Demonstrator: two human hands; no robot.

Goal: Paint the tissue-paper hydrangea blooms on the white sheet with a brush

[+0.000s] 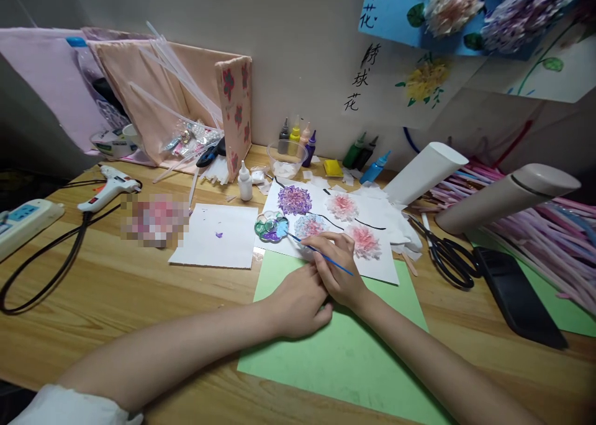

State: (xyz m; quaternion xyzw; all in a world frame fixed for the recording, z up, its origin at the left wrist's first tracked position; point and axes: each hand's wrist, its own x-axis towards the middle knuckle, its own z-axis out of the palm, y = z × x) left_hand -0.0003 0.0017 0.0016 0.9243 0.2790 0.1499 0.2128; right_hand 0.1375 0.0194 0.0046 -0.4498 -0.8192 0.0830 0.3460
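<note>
My right hand point(338, 266) is closed around a thin blue paintbrush point(333, 262). The brush tip touches the light-blue paint in a flower-shaped palette point(270, 227) that also holds green and purple. My left hand point(298, 301) lies palm down at the edge of the white sheet point(386, 269), its thumb apart and its other fingers mostly hidden behind my right hand. On that sheet are a purple fluffy flower point(294, 200), a pink one point(342, 207), a blue-pink one point(310, 226) partly covered by my right hand, and another pink one point(365, 242). Black painted strokes run between them.
A green sheet point(339, 363) lies under my arms. To the left are a white card point(214, 238), a glue gun point(109, 186) and a power strip point(28, 223). Scissors point(447, 254), a black tray-like object point(519, 297) and two tumblers stand or lie right. Paint bottles point(295, 133) line the wall.
</note>
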